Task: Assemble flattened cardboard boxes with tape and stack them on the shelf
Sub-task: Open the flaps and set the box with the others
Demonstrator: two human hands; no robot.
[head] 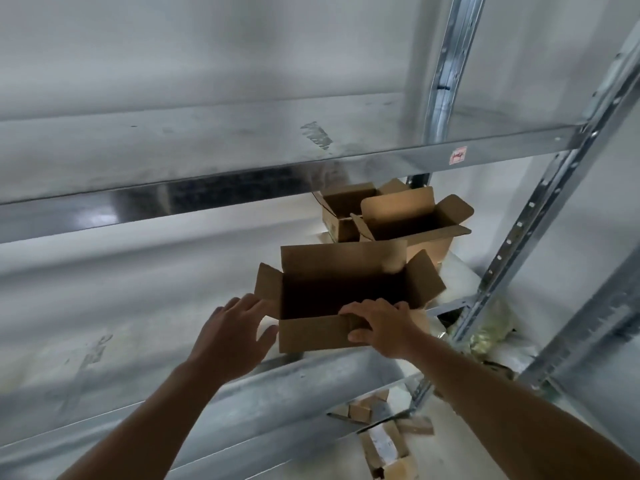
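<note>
The right hand (379,327), grip curled over the front wall of the open box (343,292), likely steadies it on the shelf (156,306) in front of two other boxes (412,220), the left hand (232,327) spread and empty.

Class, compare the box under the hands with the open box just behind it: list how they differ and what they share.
The near box is gripped by the right hand, with the left hand at its side flap; the rear box is untouched. The near box is at the front edge of the shelf; the rear box sits deeper. Both are brown cardboard, upright, flaps open.
</note>
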